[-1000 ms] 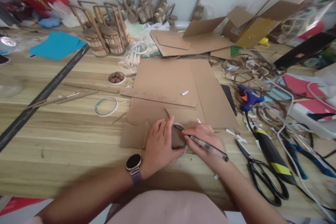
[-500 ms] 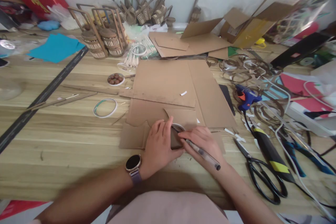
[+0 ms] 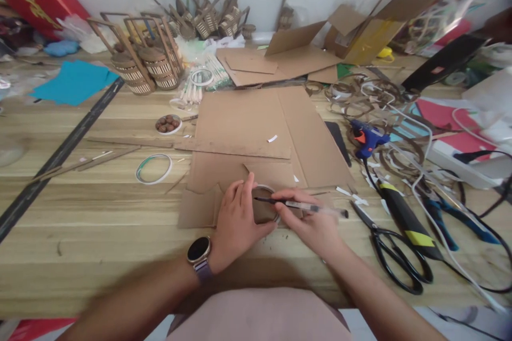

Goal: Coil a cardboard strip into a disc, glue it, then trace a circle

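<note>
My left hand point(image 3: 238, 216), with a watch on its wrist, presses down on a pale thin ring point(image 3: 264, 187) lying on a brown cardboard piece point(image 3: 200, 208). Its fingers reach along the ring's left side and the thumb lies at the near edge, hiding part of the ring. My right hand point(image 3: 310, 221) pinches a pen point(image 3: 300, 205) with a clear barrel. The dark tip points left, inside the ring and close to the cardboard. Behind both hands lies a larger flat cardboard sheet point(image 3: 244, 117).
To the right are black-handled scissors point(image 3: 396, 250), a blue glue gun point(image 3: 368, 138), a black-and-yellow tool point(image 3: 408, 218) and blue-handled pliers point(image 3: 444, 218). Another ring point(image 3: 154, 169) and a dish of brown balls point(image 3: 168, 124) sit left. Small woven baskets point(image 3: 136, 72) stand behind.
The pen has turned from slanting back toward my right wrist to lying nearly level, its tip now visible inside the ring. My right hand has shifted slightly. The whole view has moved a little.
</note>
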A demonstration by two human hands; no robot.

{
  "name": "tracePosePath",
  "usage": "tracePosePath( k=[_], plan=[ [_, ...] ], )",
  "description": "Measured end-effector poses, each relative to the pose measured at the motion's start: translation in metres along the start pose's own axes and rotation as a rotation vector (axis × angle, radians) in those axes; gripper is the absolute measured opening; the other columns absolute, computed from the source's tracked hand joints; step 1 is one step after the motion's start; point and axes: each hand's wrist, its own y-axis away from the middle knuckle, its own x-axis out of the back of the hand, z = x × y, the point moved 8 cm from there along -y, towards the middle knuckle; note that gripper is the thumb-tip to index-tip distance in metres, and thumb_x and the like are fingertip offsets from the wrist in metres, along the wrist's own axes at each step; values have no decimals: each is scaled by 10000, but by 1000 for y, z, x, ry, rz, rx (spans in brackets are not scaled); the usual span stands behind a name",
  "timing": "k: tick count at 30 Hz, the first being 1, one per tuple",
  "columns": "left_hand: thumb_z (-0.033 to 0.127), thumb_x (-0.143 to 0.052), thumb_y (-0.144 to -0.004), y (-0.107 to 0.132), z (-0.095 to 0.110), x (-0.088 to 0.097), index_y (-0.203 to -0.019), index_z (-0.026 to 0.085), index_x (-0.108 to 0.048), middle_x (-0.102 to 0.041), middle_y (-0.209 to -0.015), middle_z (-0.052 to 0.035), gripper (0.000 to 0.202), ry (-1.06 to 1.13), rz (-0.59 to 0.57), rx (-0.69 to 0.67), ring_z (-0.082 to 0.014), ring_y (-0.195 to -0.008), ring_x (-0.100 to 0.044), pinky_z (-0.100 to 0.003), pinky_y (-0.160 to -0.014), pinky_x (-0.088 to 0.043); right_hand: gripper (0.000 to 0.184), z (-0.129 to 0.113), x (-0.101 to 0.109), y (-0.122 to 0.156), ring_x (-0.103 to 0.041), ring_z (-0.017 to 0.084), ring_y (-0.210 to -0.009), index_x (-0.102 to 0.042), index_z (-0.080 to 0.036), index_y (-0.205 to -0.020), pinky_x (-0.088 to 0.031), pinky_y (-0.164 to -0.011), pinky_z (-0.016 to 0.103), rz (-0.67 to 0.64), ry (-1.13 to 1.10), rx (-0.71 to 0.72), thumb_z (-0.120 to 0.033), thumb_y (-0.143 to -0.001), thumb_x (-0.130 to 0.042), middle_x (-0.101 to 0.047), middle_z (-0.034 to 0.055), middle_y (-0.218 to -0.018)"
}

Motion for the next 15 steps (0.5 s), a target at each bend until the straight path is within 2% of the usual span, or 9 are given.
tracePosePath(
  k=[5,11,15],
  plan=[
    [283,-818,-669,1,0,0,-1494,186,-105,-579,-1285,-135,1094,8,5,-12,-354,-1246,-444,-549,-1024,-415,95,12,-12,-11,-628,159,-652,-616,-203,-772,-493,-596,266,-109,-128,-116,-249,-807,-541,-672,12,-702],
    [270,-819,-673,1,2,2,-1508,199,-80,-582,-1264,-139,1118,-4,20,-31,-353,-1227,-467,-546,-1007,-436,47,10,-34,-18,-506,111,-517,-598,-196,-756,-376,-468,213,-373,-250,-134,-194,-751,-552,-571,-33,-595],
    [286,-839,-649,3,0,0,-1517,198,-61,-560,-1284,-153,1169,-30,24,-27,-357,-1227,-475,-550,-993,-449,58,12,-38,-27,-496,106,-529,-610,-198,-775,-377,-486,211,-379,-235,-80,-182,-757,-557,-573,-36,-611]
  ],
)
